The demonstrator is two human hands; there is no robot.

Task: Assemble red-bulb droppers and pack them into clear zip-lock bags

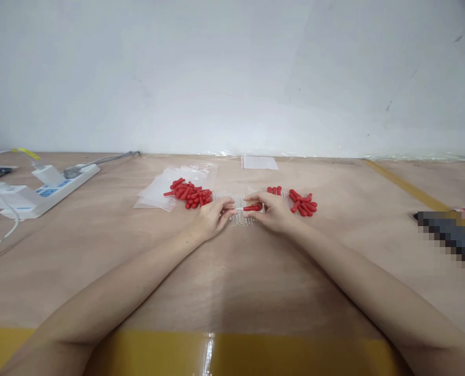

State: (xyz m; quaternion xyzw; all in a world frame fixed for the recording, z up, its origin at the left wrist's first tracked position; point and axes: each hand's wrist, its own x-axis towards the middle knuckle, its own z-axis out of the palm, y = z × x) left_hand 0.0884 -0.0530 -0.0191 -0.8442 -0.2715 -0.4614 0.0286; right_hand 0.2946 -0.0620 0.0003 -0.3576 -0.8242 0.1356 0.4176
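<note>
My left hand point(213, 215) pinches a thin clear tube point(239, 209) at the middle of the wooden table point(232, 271). My right hand point(271, 211) pinches a small red rubber cap point(253, 208) that meets the tube's end. Under both hands lies a row of several clear tubes point(240, 201). A heap of loose red caps point(189, 194) sits just left of my left hand. A second heap of red caps point(303, 203) lies right of my right hand.
Clear zip bags point(165, 188) lie under and beside the left heap, one more bag point(259, 163) near the wall. A white power strip point(44, 192) with cables sits far left. A blurred dark object point(452, 236) is at the right edge. Yellow tape point(224, 352) marks the near edge.
</note>
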